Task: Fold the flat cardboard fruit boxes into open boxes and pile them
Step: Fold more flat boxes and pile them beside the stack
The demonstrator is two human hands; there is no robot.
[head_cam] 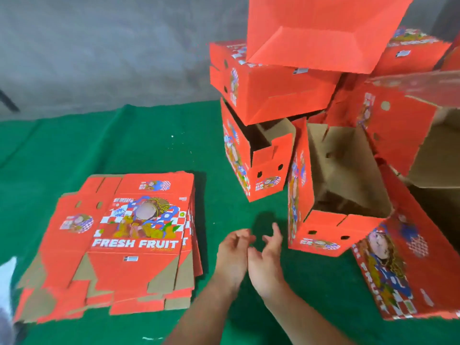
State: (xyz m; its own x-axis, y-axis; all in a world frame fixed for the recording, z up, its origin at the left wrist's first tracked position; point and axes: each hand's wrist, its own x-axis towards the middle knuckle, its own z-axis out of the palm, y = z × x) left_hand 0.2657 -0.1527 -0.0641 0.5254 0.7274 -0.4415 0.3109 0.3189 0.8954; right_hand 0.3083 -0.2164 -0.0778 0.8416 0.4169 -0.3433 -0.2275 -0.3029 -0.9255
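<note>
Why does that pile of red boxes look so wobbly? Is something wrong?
Yes. The folded red cardboard boxes on the right are heaped crookedly, tilted at different angles, and the top red box leans over the others. The stack of flat red cardboard sheets on the left lies fairly tidy on the green cloth.

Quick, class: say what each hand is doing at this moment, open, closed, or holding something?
Left hand: open, fingers loosely bent, holding nothing.
Right hand: open, fingers relaxed, holding nothing.

Matt printed cardboard boxes (pixel 273 95), felt cloth (pixel 124 140)
</note>
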